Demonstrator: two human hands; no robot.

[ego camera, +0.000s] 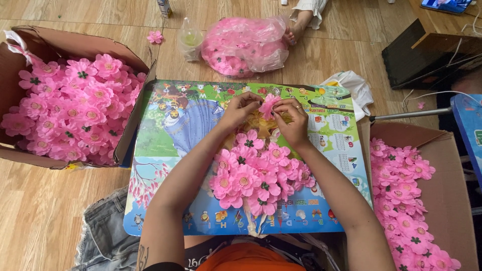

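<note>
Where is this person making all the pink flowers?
Probably at home, sitting on a wooden floor. Both hands hold a pink flower over a low picture table, with cardboard boxes of flowers beside it.

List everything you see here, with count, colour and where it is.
Flower being held: one, pink, between both hands.
Flower pile: many, pink, on the board's middle.
Picture board: one, multicoloured, on the person's lap.
Left box: one, brown cardboard, full of pink flowers.
Right box: one, brown cardboard, pink flowers inside.
Plastic bag: one, clear, pink flowers, floor beyond the board.
Loose flower: one, pink, on the floor.
Left hand: one, pinching the flower.
Right hand: one, pinching the flower.
</note>
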